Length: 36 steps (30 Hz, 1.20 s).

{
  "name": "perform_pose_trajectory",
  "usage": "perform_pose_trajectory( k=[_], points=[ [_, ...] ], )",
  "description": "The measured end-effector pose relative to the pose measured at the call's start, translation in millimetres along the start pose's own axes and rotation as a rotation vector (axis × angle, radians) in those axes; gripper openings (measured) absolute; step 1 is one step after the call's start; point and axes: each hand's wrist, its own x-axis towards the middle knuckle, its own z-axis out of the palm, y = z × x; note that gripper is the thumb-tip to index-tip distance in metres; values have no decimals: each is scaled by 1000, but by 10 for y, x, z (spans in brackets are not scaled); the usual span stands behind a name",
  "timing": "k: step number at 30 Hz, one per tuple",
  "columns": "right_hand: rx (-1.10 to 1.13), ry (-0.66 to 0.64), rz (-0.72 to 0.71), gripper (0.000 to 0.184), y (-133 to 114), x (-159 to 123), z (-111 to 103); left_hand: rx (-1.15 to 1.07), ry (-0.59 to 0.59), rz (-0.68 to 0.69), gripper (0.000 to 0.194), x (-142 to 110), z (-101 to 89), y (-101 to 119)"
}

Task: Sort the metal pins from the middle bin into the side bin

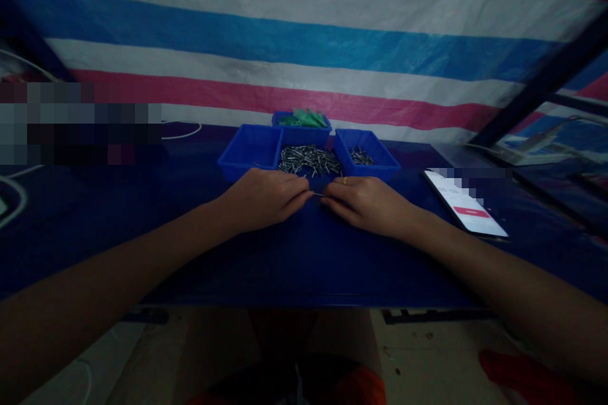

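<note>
Between the two grips is a thin, shiny pin [318,194], just over the tabletop [308,259]. In the head view, the left grip [268,198] is closed on one end of the pin, and the right grip [363,201] is closed on the other end. The tips of the two grips are near each other but apart. A gold ring [344,181] is on a finger of the right grip.

Just past the grips lies a messy heap [308,160] of small metal bits. Past the left grip is the left bin [251,146], which is blue; the hand hides some of it. Past the right grip is the right bin [388,163], also blue, with more bits [361,156] in it. Past the heap is the back bin [301,134], with green stuff [311,117] in it. Well to the right of the right grip, a phone [475,218] lies with its screen lit. Far past both grips hangs a pink, white and blue sheet [304,31].
</note>
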Motion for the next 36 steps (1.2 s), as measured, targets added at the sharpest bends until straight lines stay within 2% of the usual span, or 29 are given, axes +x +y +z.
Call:
perform_pose_trajectory(
  k=[30, 36],
  points=[
    [-1, -9, 5, 31, 1, -2, 13, 77, -21, 5, 30, -2, 33, 1],
    [16, -27, 1, 27, -2, 1, -8, 49, -36, -15, 29, -4, 12, 5]
  ],
)
